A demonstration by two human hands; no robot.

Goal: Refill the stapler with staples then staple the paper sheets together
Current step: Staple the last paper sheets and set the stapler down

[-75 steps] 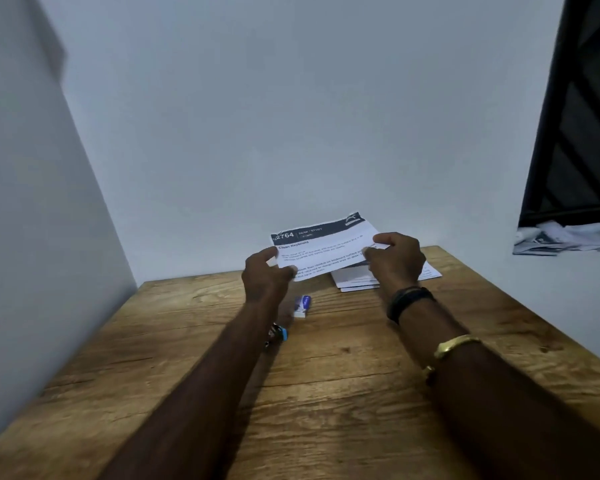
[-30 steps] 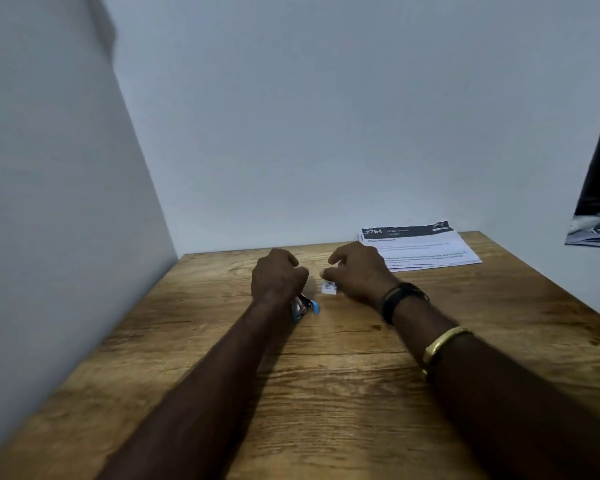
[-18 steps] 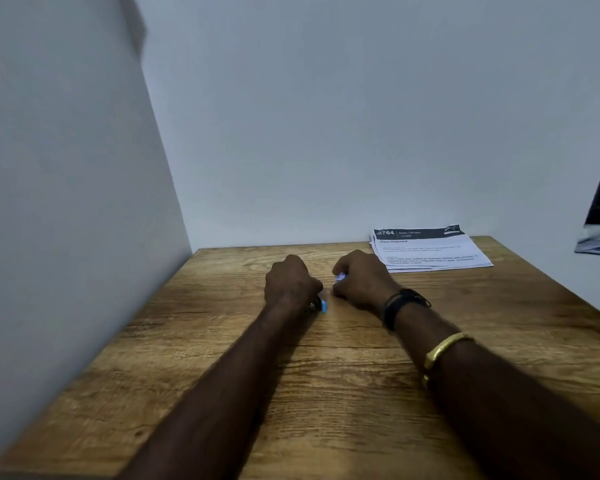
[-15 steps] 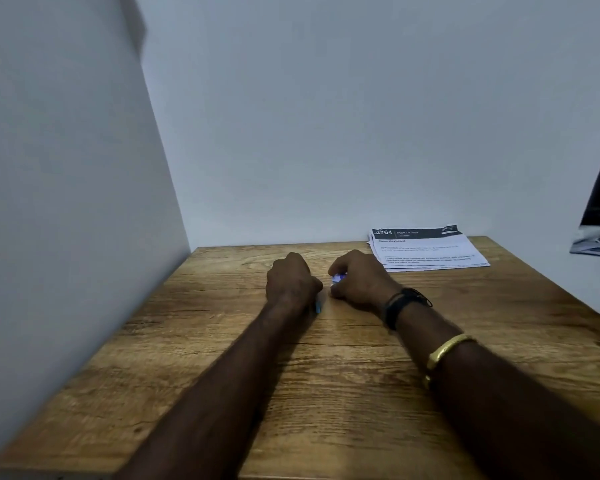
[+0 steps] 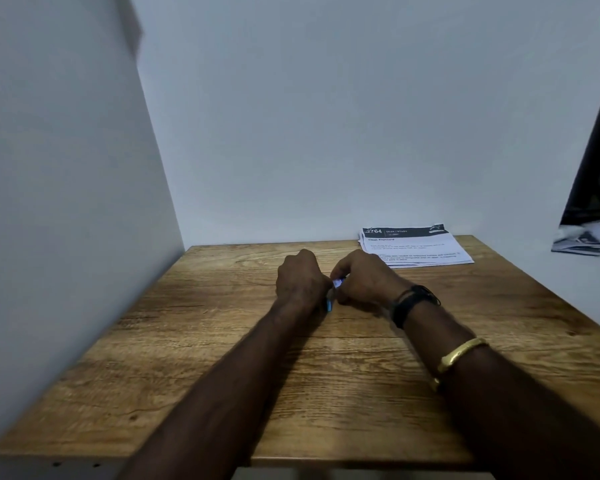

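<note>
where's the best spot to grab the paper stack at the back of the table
Probably the near long edge of the paper sheets, coming from the front: the stack lies flat on the table with its far edge at the wall, so only the near side looks open for a thumb-on-top pinch.

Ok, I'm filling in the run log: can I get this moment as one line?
stage: refilling | left hand: grips stapler | right hand: pinches small white-blue item | paper sheets: stacked at table far right, untouched
</note>
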